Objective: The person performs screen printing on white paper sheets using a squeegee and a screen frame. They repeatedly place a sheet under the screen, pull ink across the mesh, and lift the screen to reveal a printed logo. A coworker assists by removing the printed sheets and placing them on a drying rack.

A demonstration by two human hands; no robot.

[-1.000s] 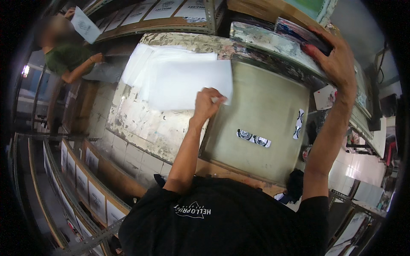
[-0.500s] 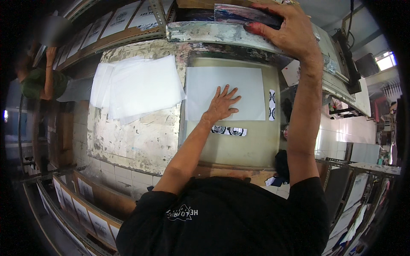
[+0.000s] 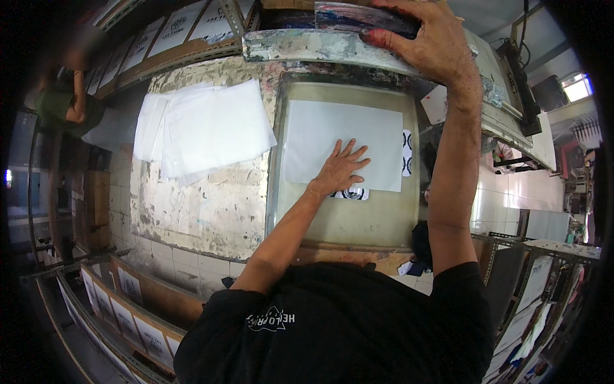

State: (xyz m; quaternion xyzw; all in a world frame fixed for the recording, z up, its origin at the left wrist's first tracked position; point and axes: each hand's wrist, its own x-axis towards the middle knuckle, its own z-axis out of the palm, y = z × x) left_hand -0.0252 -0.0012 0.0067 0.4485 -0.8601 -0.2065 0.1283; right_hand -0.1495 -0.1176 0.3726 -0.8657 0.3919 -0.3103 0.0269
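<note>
My left hand (image 3: pixel 342 169) lies flat with spread fingers on a white sheet (image 3: pixel 377 128), pressing it against a pale, glass-like plate (image 3: pixel 345 224). Along the sheet's right side a patterned black-and-white strip (image 3: pixel 407 153) peeks out. Another such strip (image 3: pixel 357 194) shows under its near edge, partly covered by my hand. At the far side, my right hand (image 3: pixel 441 48) grips a raised, paint-stained frame (image 3: pixel 300 48), thumb on the near side and fingers over the back. Red stains mark its thumb and fingers. A streaked, squeegee-like blade (image 3: pixel 358 16) rests behind the frame's bar, within the same grasp.
Left of the plate, loose white sheets (image 3: pixel 217 128) are piled on a stained board (image 3: pixel 198 205). Shelves with printed panels (image 3: pixel 173 32) stand at the far left, others (image 3: pixel 128 313) at the near left. A person (image 3: pixel 70 109) is at the far left. A rack (image 3: pixel 531 301) stands on the right.
The sheet has slid right and slightly nearer under my left hand, covering more of both patterned strips. My right hand keeps its grasp on the frame. The person at the left has shifted slightly.
</note>
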